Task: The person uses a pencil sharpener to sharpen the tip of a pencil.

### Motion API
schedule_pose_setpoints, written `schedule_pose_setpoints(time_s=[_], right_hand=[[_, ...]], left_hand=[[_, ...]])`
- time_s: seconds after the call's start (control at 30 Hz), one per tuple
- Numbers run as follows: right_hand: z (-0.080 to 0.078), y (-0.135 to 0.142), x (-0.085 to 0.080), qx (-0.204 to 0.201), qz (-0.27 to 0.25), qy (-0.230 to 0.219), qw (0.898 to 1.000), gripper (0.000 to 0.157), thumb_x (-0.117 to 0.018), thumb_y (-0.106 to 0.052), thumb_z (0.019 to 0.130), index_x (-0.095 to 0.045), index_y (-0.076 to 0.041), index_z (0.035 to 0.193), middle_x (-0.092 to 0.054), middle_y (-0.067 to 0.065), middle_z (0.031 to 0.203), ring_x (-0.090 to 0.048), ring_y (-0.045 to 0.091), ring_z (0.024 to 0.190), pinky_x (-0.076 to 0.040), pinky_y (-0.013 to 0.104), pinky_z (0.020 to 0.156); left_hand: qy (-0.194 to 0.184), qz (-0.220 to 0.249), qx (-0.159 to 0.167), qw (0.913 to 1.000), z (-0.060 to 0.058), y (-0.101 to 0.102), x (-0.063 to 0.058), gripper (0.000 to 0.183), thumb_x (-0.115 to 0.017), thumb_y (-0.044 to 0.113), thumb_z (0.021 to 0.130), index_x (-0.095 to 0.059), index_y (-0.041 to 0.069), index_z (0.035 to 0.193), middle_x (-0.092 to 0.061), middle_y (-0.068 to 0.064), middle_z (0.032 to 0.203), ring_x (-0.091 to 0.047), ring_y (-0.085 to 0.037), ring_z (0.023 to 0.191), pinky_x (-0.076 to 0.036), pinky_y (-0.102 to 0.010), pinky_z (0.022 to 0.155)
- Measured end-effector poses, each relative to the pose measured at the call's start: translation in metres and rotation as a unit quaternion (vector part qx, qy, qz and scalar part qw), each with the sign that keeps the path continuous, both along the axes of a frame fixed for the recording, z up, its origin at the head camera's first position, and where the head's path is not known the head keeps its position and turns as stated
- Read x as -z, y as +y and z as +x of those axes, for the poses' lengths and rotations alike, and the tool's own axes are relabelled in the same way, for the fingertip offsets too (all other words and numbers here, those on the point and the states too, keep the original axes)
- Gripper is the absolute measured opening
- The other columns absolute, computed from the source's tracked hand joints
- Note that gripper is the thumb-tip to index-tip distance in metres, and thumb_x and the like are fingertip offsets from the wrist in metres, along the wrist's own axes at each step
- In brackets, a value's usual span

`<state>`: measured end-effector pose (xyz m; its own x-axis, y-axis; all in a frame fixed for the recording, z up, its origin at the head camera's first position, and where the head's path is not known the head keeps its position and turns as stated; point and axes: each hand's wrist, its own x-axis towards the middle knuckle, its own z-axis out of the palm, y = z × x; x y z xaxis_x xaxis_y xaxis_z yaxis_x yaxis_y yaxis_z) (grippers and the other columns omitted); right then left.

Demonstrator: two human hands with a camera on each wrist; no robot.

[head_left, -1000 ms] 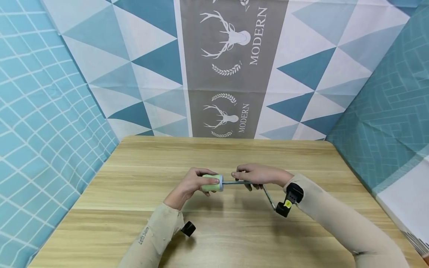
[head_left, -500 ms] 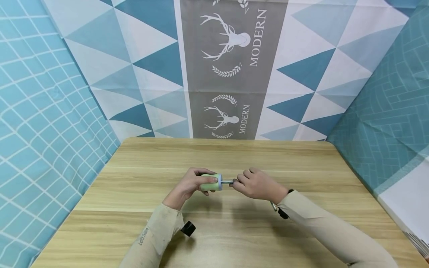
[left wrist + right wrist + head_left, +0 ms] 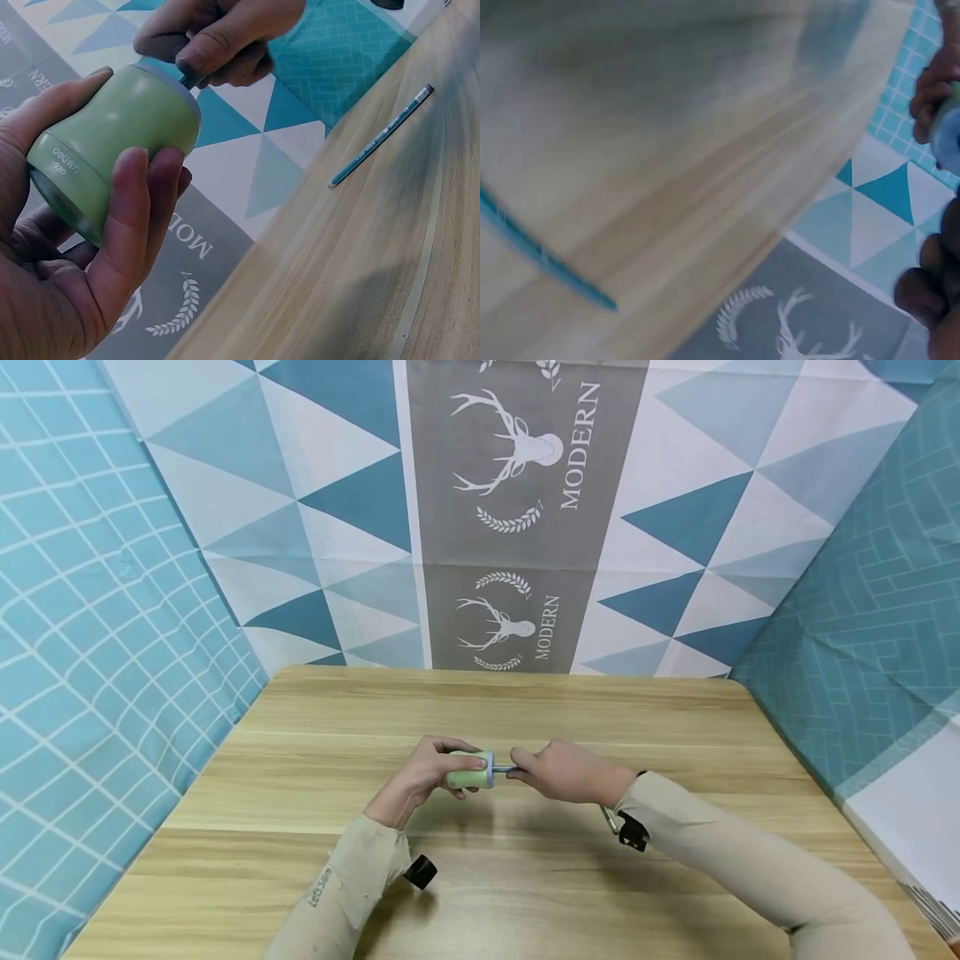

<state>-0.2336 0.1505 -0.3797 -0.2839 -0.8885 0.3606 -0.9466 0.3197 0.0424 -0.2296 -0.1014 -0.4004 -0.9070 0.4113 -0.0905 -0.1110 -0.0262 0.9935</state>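
A green pencil sharpener [image 3: 467, 772] with a pale blue-grey end is gripped by my left hand [image 3: 423, 777], tilted in the left wrist view and held above the table. From that end a pencil [image 3: 503, 768] sticks out to the right. My right hand [image 3: 568, 772] pinches it between thumb and curled fingers, which cover most of its length. How far the pencil reaches inside the sharpener is hidden. In the right wrist view, only the sharpener's round end [image 3: 949, 142] and some dark fingers show at the right edge.
A second, teal pencil [image 3: 382, 136] lies on the wooden table [image 3: 480, 893]; in the head view the right wrist partly hides it. Small black cameras [image 3: 421, 872] sit on both wrists. Patterned cloths [image 3: 337, 527] hang behind the table and at its sides.
My right hand has turned about the pencil, its fingers going from spread out to curled, then rolling again. The left hand stays nearly still with the sharpener.
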Motion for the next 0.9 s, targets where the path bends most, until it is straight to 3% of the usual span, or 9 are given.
schedule_pose_setpoints(time_s=[0.1,0.2,0.27,0.43,0.5,0.57,0.63,0.7,0.9], right_hand=[[0.001,-0.001,-0.007,0.024,0.0,-0.172,0.985,0.024,-0.056,-0.014,0.103,-0.04,-0.012,0.085,-0.031,-0.012,0.06,-0.027,-0.001,0.048,-0.027,0.015,0.044],[0.0,-0.002,-0.016,0.064,0.001,-0.35,0.935,0.024,-0.051,-0.018,0.105,-0.044,-0.011,0.083,-0.034,-0.01,0.062,-0.029,0.001,0.048,-0.029,0.018,0.045],[-0.001,-0.002,-0.021,0.09,-0.002,-0.472,0.877,0.029,-0.048,-0.024,0.106,-0.045,-0.007,0.083,-0.034,-0.008,0.06,-0.029,0.005,0.047,-0.028,0.02,0.042],[-0.009,0.0,-0.024,0.123,-0.03,-0.714,0.689,0.034,-0.046,-0.028,0.107,-0.044,-0.002,0.086,-0.027,-0.004,0.051,-0.021,0.008,0.04,-0.02,0.021,0.037],[-0.012,0.002,-0.021,0.12,-0.035,-0.755,0.644,0.032,-0.045,-0.028,0.107,-0.044,-0.004,0.086,-0.024,-0.006,0.049,-0.019,0.006,0.038,-0.018,0.02,0.036],[-0.014,0.004,-0.02,0.119,-0.036,-0.774,0.621,0.03,-0.044,-0.028,0.108,-0.045,-0.006,0.087,-0.023,-0.006,0.049,-0.018,0.005,0.037,-0.017,0.019,0.035],[-0.014,0.004,-0.02,0.122,-0.033,-0.771,0.625,0.03,-0.044,-0.028,0.108,-0.045,-0.006,0.088,-0.023,-0.006,0.049,-0.019,0.005,0.037,-0.018,0.019,0.036],[-0.013,0.005,-0.023,0.132,-0.026,-0.748,0.65,0.03,-0.045,-0.029,0.107,-0.046,-0.005,0.089,-0.025,-0.005,0.05,-0.021,0.007,0.04,-0.02,0.02,0.038],[-0.003,0.007,-0.041,0.184,-0.004,-0.584,0.791,0.036,-0.044,-0.04,0.106,-0.053,-0.006,0.098,-0.045,0.001,0.062,-0.037,0.014,0.049,-0.037,0.026,0.045]], left_hand=[[0.003,-0.009,0.003,0.9999,0.0,0.0,0.0,0.041,-0.077,0.012,0.083,-0.067,-0.013,0.114,-0.068,-0.019,0.086,-0.07,-0.022,0.059,-0.058,-0.026,0.047],[0.005,-0.015,0.005,0.9999,0.0,0.001,-0.001,0.041,-0.077,0.012,0.083,-0.067,-0.013,0.114,-0.068,-0.019,0.087,-0.07,-0.022,0.06,-0.058,-0.026,0.047],[0.007,-0.015,0.008,0.9998,0.0,0.001,-0.001,0.041,-0.077,0.011,0.083,-0.067,-0.013,0.114,-0.069,-0.019,0.087,-0.07,-0.023,0.06,-0.058,-0.027,0.048],[0.015,-0.013,0.012,0.9997,0.001,0.002,-0.002,0.041,-0.076,0.01,0.083,-0.066,-0.015,0.115,-0.068,-0.02,0.088,-0.07,-0.023,0.06,-0.059,-0.028,0.048],[0.019,-0.015,0.011,0.9996,0.001,0.002,-0.002,0.041,-0.076,0.009,0.083,-0.065,-0.015,0.115,-0.068,-0.021,0.09,-0.07,-0.024,0.06,-0.059,-0.028,0.048],[0.023,-0.017,0.013,0.9995,0.001,0.003,-0.001,0.041,-0.076,0.009,0.083,-0.065,-0.015,0.116,-0.068,-0.02,0.091,-0.07,-0.024,0.061,-0.059,-0.028,0.048],[0.024,-0.017,0.014,0.9995,0.001,0.003,-0.001,0.041,-0.076,0.008,0.084,-0.066,-0.014,0.116,-0.069,-0.02,0.092,-0.07,-0.024,0.061,-0.059,-0.028,0.049],[0.023,-0.016,0.014,0.9995,0.001,0.003,-0.001,0.041,-0.076,0.009,0.084,-0.066,-0.014,0.116,-0.069,-0.019,0.091,-0.07,-0.024,0.062,-0.059,-0.028,0.049],[0.025,-0.004,0.014,0.9996,0.002,0.001,-0.003,0.041,-0.075,0.011,0.084,-0.066,-0.012,0.117,-0.07,-0.016,0.086,-0.07,-0.022,0.062,-0.058,-0.026,0.048]])
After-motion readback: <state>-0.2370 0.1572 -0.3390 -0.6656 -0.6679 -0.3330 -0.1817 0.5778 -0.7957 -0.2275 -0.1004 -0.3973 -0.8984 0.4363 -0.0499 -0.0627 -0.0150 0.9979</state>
